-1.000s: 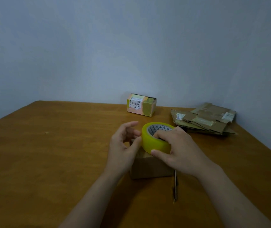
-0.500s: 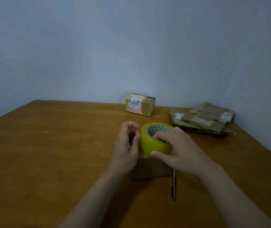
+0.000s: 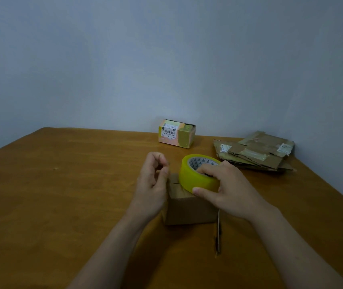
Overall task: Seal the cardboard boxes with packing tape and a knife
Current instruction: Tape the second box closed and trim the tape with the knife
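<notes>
Two hands work over a small box [image 3: 187,209] near the middle of the table [image 3: 62,195]. The right hand [image 3: 226,188] is clamped on a yellow tape roll [image 3: 195,176], fingers over the top into the core and thumb against the near side. The roll sits tilted at the box's top. The left hand [image 3: 152,184] hovers just left of the roll with its fingers curled towards the thumb. Whether it pinches a loose tape end or nothing at all cannot be told, since no strip shows between hand and roll.

The box's flaps look closed, with a dark seam showing and no tape seen across it. The step in hand appears to be starting the tape: finding or lifting the free end. Next, the end likely needs to be pulled out, pressed down past one end of the seam, and the roll drawn along the top. The knife [image 3: 218,232] lies untouched on the table just right of the box, under the right wrist, ready for the cut.

Farther back, near the wall [image 3: 166,59], stands a taped box [image 3: 176,133] with a barcode label. A pile of flattened cardboard [image 3: 253,152] lies at the back right corner. The table is brown wood, the wall plain and pale blue-grey, and the light is dim.
</notes>
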